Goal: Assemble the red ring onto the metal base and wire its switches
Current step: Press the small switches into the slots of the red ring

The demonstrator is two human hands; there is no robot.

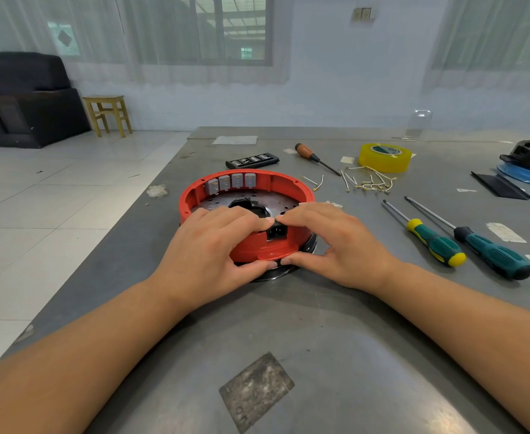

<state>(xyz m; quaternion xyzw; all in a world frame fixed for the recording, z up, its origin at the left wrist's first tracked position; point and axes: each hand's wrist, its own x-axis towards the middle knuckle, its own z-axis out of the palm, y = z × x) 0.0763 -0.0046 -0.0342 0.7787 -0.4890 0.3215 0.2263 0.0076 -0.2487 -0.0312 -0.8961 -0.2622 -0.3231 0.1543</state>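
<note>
- Both hands grip the near wall of the red ring, which sits on the metal base mid-table.
- Left hand: fingers curled over the rim, thumb under the lip.
- Right hand: likewise, fingertips at the black socket, seemingly pressing it.
- Four grey switches line the far inner wall.
</note>
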